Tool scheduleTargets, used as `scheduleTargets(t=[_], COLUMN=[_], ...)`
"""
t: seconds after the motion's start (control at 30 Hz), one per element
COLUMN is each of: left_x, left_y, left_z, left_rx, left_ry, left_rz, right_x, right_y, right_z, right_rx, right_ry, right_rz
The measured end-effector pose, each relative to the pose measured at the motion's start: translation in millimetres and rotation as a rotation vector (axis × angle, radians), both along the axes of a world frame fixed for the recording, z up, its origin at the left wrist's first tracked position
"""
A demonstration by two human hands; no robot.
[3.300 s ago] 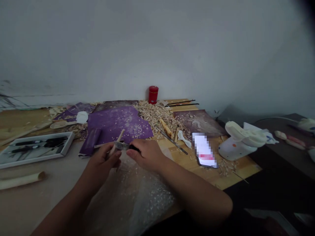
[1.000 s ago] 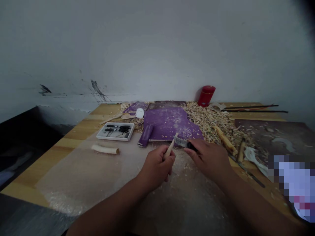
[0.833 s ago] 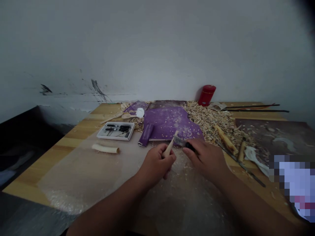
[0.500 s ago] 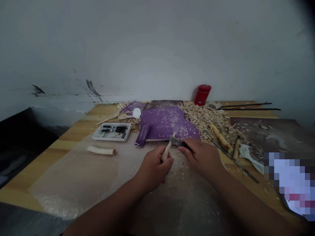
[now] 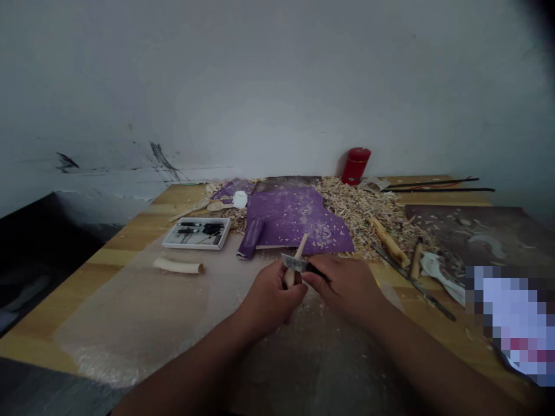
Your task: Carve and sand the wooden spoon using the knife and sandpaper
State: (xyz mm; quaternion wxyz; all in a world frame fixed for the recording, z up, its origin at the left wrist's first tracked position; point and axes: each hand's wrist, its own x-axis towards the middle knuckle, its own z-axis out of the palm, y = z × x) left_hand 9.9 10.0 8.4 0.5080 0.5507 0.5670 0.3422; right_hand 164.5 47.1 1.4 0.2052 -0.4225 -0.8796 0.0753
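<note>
My left hand [image 5: 271, 297] is closed round a thin pale wooden stick [image 5: 300, 245] that points up and away from me. My right hand [image 5: 344, 286] grips a small knife [image 5: 295, 263] by its dark handle, and the grey blade lies across the stick just above my left fingers. Both hands hover over a sheet of clear bubble wrap [image 5: 143, 306] dusted with fine wood chips. The stick's lower end is hidden inside my fist.
Purple sheet [image 5: 295, 216] and a heap of wood shavings [image 5: 368, 211] lie beyond my hands. A white tray of tools [image 5: 197, 232], a short pale dowel [image 5: 178, 266], a red tin [image 5: 355, 166], carving tools [image 5: 392, 245] and a blurred phone screen [image 5: 511, 318] lie around on the wooden table [image 5: 130, 228].
The knife has slid down the stick towards my left hand, from near the tip to just above my fingers. The camera turned left from the earliest frame, then dipped slightly.
</note>
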Motion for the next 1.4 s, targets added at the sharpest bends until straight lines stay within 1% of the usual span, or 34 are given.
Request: scheduleTargets(t=[0.13,0.23,0.27,0.33,0.4,0.43,0.5,0.63,0.73,0.8,0.93,1.0,1.1,1.17,1.27,1.33,1.4], left_x=[1,1,1,0,0,0,-1,-1,0,1,4,5,4,3,3,3,3], left_y=[-1,-2,-3,-3,-3,-2,0,0,-2,-4,-8,-9,-8,-6,-6,-6,-7], left_z=[1.2,2.0,2.1,1.9,1.0,0.3,-1.3,-3.4,-2.1,0.1,5.6,7.7,8.7,8.2,7.0,6.2,5.6], left_rx=[0.058,0.051,0.032,-0.017,-0.065,-0.083,-0.111,-0.133,-0.147,-0.163,-0.175,-0.184,-0.194,-0.194,-0.187,-0.179,-0.174], left_ry=[0.122,0.115,0.088,-0.008,-0.128,-0.183,-0.265,-0.341,-0.341,-0.349,-0.437,-0.48,-0.539,-0.578,-0.595,-0.555,-0.454], left_rz=[0.023,0.015,0.007,-0.006,-0.007,-0.003,0.007,-0.005,0.002,-0.008,-0.043,-0.045,-0.033,-0.044,-0.075,-0.078,-0.056], right_x=[-2,0,2,7,13,16,17,5,-4,-5,8,15,20,17,7,3,3], right_y=[-1,0,1,5,9,11,11,3,-1,0,7,10,11,8,3,1,3], right_z=[-0.5,-1.5,-1.8,-2.2,-1.9,-1.5,-0.3,1.8,2.3,1.9,0.4,-0.2,-0.6,-0.7,-0.5,0.5,2.0], right_rx=[-0.001,0.037,0.058,0.125,0.205,0.225,0.189,-0.052,-0.109,-0.092,0.015,0.097,0.199,0.187,0.084,0.033,0.013], right_ry=[-0.002,-0.029,-0.043,-0.057,-0.02,0.011,0.07,0.072,0.071,0.06,0.025,0.053,0.125,0.147,0.129,0.109,0.087], right_rz=[0.014,-0.012,-0.037,-0.134,-0.247,-0.275,-0.238,0.012,0.095,0.082,-0.104,-0.169,-0.208,-0.196,-0.096,-0.078,-0.114])
